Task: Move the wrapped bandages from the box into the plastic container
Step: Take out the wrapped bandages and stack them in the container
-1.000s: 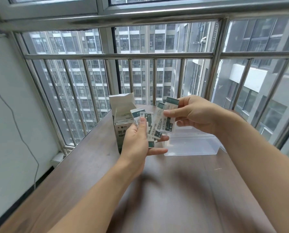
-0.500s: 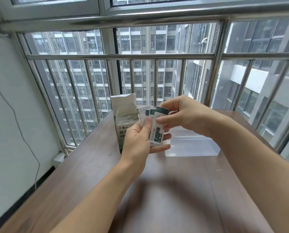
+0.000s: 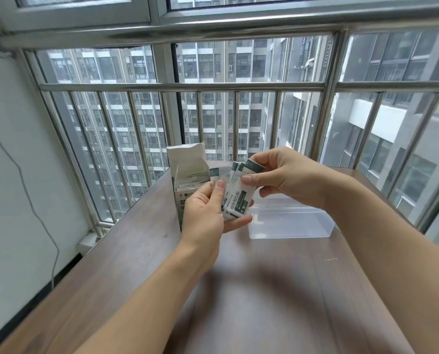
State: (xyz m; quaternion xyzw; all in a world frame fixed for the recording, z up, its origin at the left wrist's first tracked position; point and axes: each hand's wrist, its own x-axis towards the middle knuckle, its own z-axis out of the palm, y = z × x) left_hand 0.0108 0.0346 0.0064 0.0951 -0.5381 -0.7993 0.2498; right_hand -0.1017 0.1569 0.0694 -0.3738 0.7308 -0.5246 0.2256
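— Setting? Barred window (image 3: 239,111) ran behind, tower blocks beyond it; dark wood-grain worktop (image 3: 264,302) below, white wall with a thin grey cable (image 3: 29,195) on the left.

— And the box?

— Box (image 3: 181,190) stood upright near the far edge of the worktop, top flap open and raised, pale wrappers visible inside. Its lower front was hidden by the left hand.

— Container?

— Plastic container (image 3: 290,223) sat to the right of the box, also toward the far edge, clear, lidless. Could not make out anything lying in it.

— Where were the bandages?

— Wrapped bandages (image 3: 237,200), a small fanned stack, white with dark green bands, were held in the air between box and container, above the worktop.

— Hands?

— Left hand (image 3: 204,218) cradled the stack from below, fingers (image 3: 236,223) curled under it, thumb pressed on the front. Right hand (image 3: 285,180) pinched the upper end of the top wrapper between thumb and forefinger, remaining fingers loosely bent behind. Both forearms reached in from the near edge.
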